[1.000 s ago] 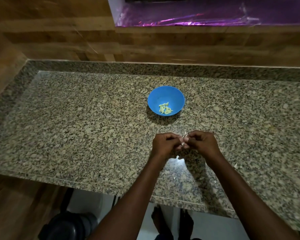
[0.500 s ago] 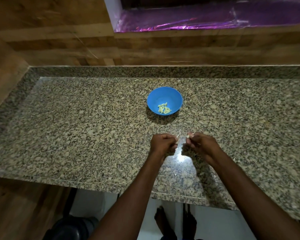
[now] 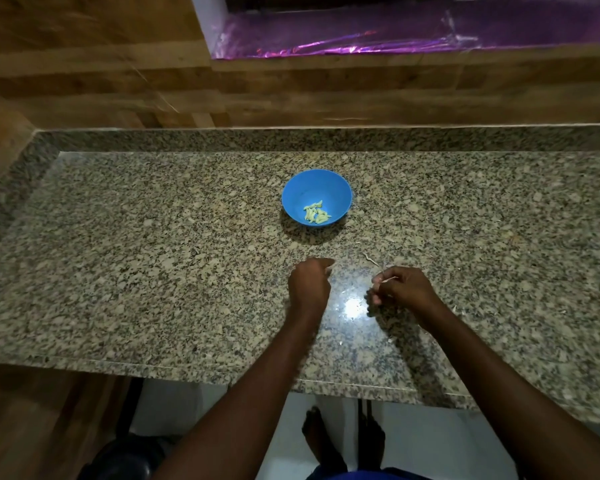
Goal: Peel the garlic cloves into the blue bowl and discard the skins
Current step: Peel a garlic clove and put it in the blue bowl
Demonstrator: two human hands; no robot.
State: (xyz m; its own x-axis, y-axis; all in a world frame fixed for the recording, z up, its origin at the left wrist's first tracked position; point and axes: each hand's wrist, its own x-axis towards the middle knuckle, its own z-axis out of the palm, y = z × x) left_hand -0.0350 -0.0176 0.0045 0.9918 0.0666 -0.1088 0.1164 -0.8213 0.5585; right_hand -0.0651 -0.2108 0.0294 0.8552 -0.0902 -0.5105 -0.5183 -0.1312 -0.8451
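Note:
The blue bowl (image 3: 302,188) stands on the granite counter (image 3: 153,254), just beyond my hands, with several pale peeled cloves (image 3: 316,215) in its bottom. My left hand (image 3: 309,285) is curled, and a small pale garlic clove (image 3: 328,270) shows at its fingertips, mostly hidden. About a hand's width to the right, my right hand (image 3: 404,289) pinches a thin strip of garlic skin (image 3: 388,279) between thumb and fingers. Both hands hover low over the counter, nearer to me than the bowl.
A loose shred of skin (image 3: 371,259) lies on the counter between my right hand and the bowl. A wooden wall (image 3: 291,91) backs the counter, and a purple foil ledge (image 3: 361,39) runs above it. Below the front edge are my feet (image 3: 343,441).
My hands were joined on the clove and have pulled apart. The right one moved right with a strip of skin; the left one keeps the clove.

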